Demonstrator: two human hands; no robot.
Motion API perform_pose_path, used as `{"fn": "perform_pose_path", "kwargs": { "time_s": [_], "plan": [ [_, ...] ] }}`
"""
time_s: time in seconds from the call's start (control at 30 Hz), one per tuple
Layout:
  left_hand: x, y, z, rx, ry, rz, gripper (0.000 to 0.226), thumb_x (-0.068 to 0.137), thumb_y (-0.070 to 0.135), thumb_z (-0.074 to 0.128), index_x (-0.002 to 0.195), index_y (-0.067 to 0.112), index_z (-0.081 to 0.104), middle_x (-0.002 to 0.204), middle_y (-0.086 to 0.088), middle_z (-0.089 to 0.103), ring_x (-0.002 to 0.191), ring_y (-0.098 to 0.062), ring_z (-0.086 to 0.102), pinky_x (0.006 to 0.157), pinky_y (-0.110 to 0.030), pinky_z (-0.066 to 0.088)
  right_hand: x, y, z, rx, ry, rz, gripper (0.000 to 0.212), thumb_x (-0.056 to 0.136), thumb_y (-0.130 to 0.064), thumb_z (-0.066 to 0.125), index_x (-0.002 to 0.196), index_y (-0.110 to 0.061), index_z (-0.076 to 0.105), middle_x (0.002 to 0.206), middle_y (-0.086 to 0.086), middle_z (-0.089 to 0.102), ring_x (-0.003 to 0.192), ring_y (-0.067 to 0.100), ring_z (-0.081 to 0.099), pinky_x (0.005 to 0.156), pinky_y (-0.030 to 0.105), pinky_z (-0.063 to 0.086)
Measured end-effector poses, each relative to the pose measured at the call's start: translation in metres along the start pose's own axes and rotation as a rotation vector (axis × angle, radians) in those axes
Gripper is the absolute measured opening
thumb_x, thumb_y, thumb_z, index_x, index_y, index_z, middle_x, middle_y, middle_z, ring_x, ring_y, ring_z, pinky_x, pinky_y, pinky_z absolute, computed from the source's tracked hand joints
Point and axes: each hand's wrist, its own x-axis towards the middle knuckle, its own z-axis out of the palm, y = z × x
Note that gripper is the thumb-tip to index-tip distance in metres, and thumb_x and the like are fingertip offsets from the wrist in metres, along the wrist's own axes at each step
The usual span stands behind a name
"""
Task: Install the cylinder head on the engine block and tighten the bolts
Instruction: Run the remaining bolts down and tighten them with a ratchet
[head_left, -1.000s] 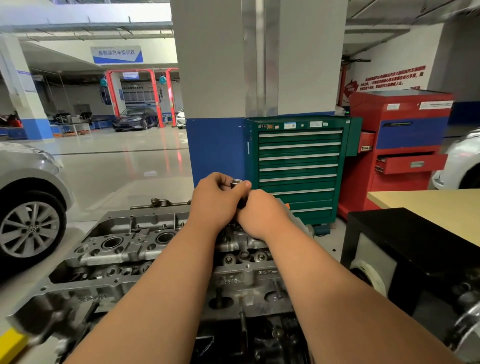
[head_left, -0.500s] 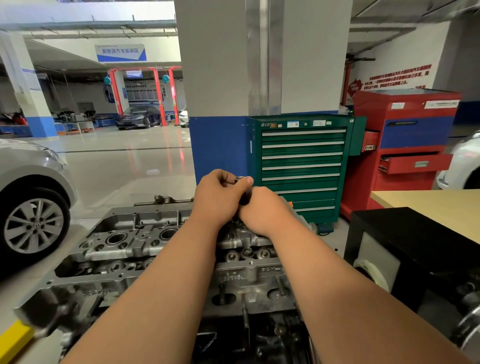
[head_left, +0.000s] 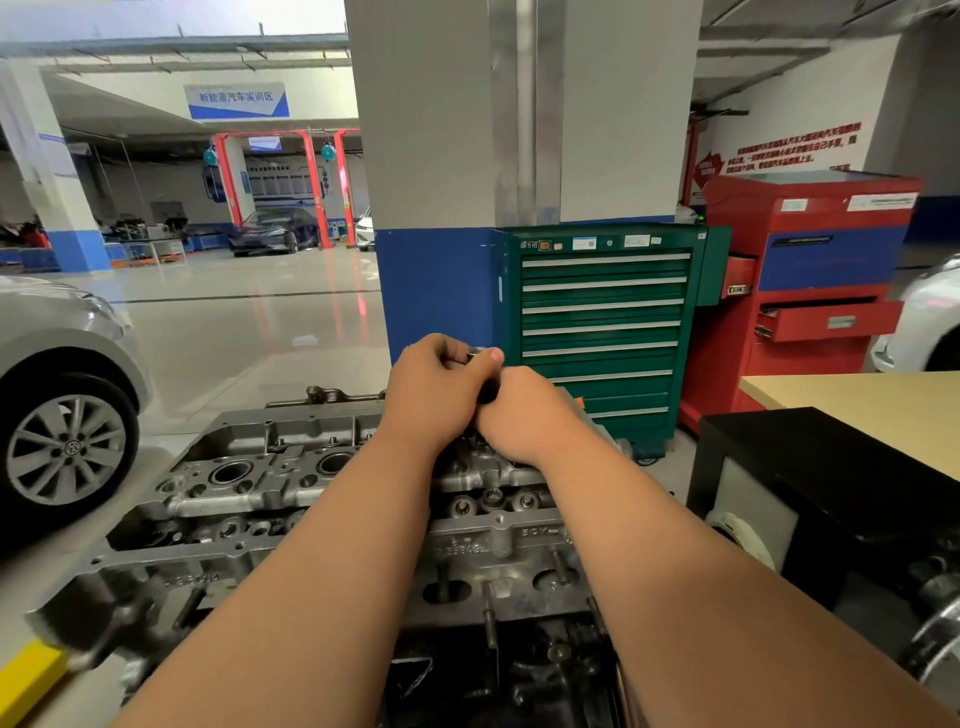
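Observation:
The grey metal cylinder head (head_left: 249, 483) lies on the engine block in front of me, its bores and bolt holes facing up. Both my hands are together over its far middle part. My left hand (head_left: 434, 395) curls round the top of an upright tool (head_left: 480, 364) with a silver end and a dark shaft. My right hand (head_left: 527, 415) grips the same tool lower down, just beneath the left. The tool's lower end and the bolt under it are hidden by my hands.
A green drawer cabinet (head_left: 602, 322) and a red tool cart (head_left: 815, 291) stand behind the engine by a pillar. A black bench (head_left: 831, 467) and a wooden tabletop (head_left: 872, 410) are at the right. A silver car (head_left: 62, 415) is parked at the left.
Both hands stay clasped on the tool in the same spot over the head. The view has shifted slightly; no clear turn of the tool shows.

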Motion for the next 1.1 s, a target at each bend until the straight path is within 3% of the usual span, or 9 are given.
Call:
{"fn": "perform_pose_path", "kwargs": {
  "time_s": [0.1,0.2,0.3,0.4,0.57,0.77,0.9,1.03,1.1],
  "plan": [
    [0.000,0.001,-0.002,-0.056,-0.059,-0.017,0.015,0.087,0.028,0.068,0.079,0.016,0.066,0.076,0.005,0.068,0.072,-0.010,0.062,0.070,-0.028,0.047,-0.001,0.001,-0.001,0.028,-0.033,-0.010,0.012,0.086,-0.019,0.053,0.084,-0.013,0.062,0.066,0.002,0.058,0.058,0.021,0.051,0.048,0.026,0.030],
    [0.000,0.003,0.001,-0.112,-0.094,-0.083,0.007,0.088,0.027,0.062,0.088,0.022,0.067,0.088,0.009,0.068,0.086,-0.010,0.063,0.076,-0.027,0.047,0.001,0.003,0.001,0.013,0.007,0.026,0.009,0.087,-0.018,0.055,0.086,-0.011,0.061,0.073,0.003,0.059,0.066,0.024,0.054,0.051,0.026,0.032],
    [-0.002,0.002,0.003,-0.004,-0.068,-0.055,0.023,0.082,0.041,0.071,0.090,0.023,0.061,0.090,0.009,0.066,0.087,-0.009,0.063,0.075,-0.027,0.049,0.002,0.000,0.003,-0.084,0.025,0.009,0.006,0.090,-0.014,0.050,0.084,-0.015,0.052,0.072,-0.001,0.049,0.078,0.025,0.057,0.056,0.025,0.032],
    [-0.001,0.001,0.001,0.034,-0.007,-0.011,0.024,0.080,0.038,0.074,0.079,0.017,0.062,0.080,0.000,0.068,0.080,-0.020,0.065,0.074,-0.036,0.052,0.000,0.000,0.001,-0.021,0.039,0.007,0.010,0.086,-0.016,0.051,0.077,-0.017,0.055,0.063,-0.002,0.050,0.058,0.016,0.049,0.045,0.024,0.026],
    [0.000,0.000,-0.003,-0.028,-0.099,0.015,0.016,0.086,0.030,0.069,0.078,0.016,0.069,0.076,-0.003,0.069,0.068,-0.016,0.061,0.075,-0.036,0.051,-0.003,0.001,-0.004,0.062,-0.033,-0.046,0.013,0.086,-0.018,0.052,0.079,-0.013,0.062,0.062,0.002,0.057,0.055,0.018,0.049,0.046,0.026,0.028],
    [0.000,0.000,0.007,0.048,-0.056,-0.045,0.028,0.083,0.047,0.067,0.089,0.021,0.058,0.096,0.004,0.066,0.098,-0.019,0.061,0.088,-0.036,0.049,0.007,0.002,0.007,-0.133,0.067,-0.058,0.020,0.089,-0.008,0.048,0.070,-0.011,0.043,0.065,-0.001,0.043,0.077,0.026,0.057,0.047,0.025,0.026],
    [0.000,-0.001,0.001,0.050,-0.005,-0.019,0.035,0.082,0.043,0.071,0.077,0.013,0.053,0.087,-0.007,0.067,0.088,-0.023,0.064,0.075,-0.036,0.049,0.008,0.003,0.009,0.011,0.103,-0.021,0.016,0.084,-0.011,0.050,0.069,-0.015,0.051,0.062,0.001,0.051,0.057,0.021,0.048,0.044,0.024,0.026],
    [-0.003,-0.002,0.001,0.042,0.037,0.025,0.034,0.083,0.037,0.071,0.069,0.013,0.052,0.075,-0.007,0.065,0.074,-0.023,0.062,0.067,-0.036,0.048,0.005,0.009,0.000,0.442,0.062,-0.040,0.022,0.083,-0.013,0.053,0.098,-0.022,0.066,0.081,-0.006,0.068,0.076,0.018,0.063,0.057,0.028,0.045],
    [-0.003,-0.002,0.002,0.214,-0.005,0.033,0.034,0.089,0.046,0.061,0.073,0.016,0.054,0.075,-0.002,0.064,0.071,-0.019,0.057,0.061,-0.031,0.041,0.005,0.016,-0.005,0.671,0.095,0.025,0.021,0.086,-0.016,0.056,0.102,-0.026,0.065,0.090,-0.012,0.068,0.083,0.010,0.064,0.069,0.023,0.047]
  ]
}}
